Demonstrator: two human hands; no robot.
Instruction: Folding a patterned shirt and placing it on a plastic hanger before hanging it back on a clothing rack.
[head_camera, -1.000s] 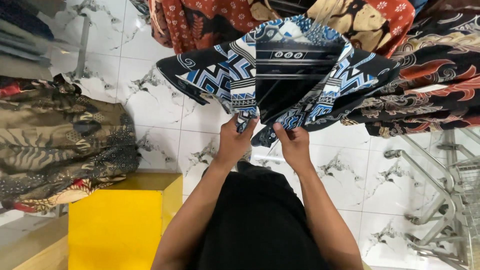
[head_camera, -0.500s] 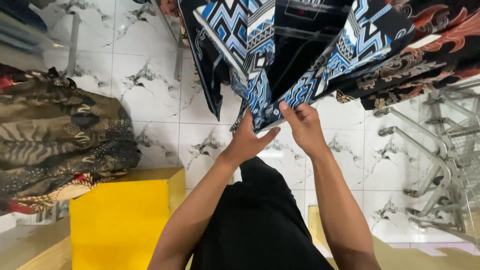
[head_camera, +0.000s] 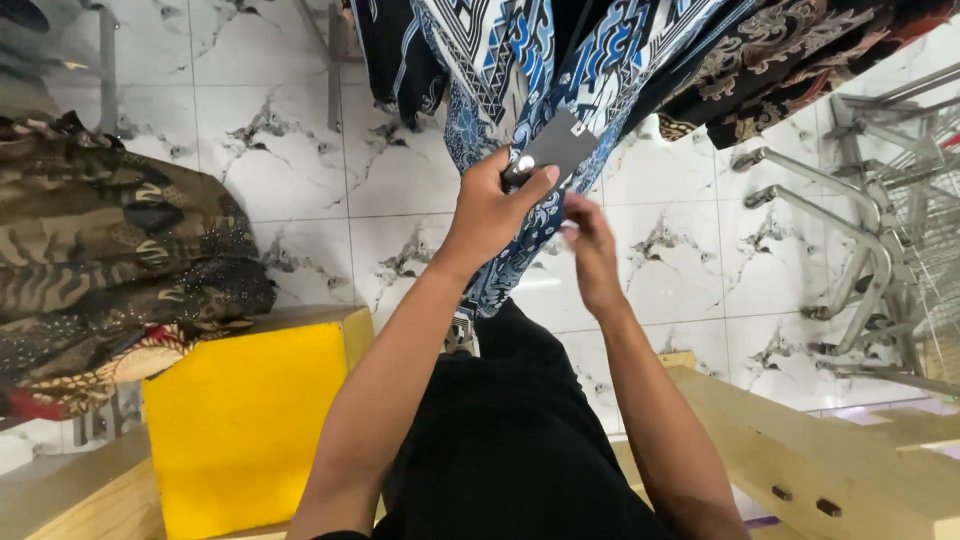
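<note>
White marble-veined floor tiles spread out beyond both hands, and a rack of hanging patterned garments runs above them. To the left of the left hand sits a heap of brown and olive patterned cloth, and below that a bright yellow box. Right of the right hand stands a grey metal rack frame, with a pale wooden bench beneath the forearm. The hanging blue, black and white patterned batik garment drops between the hands. The left hand is closed around its fold and a small dark grey card tag; the right hand pinches the cloth's edge just beside it.
</note>
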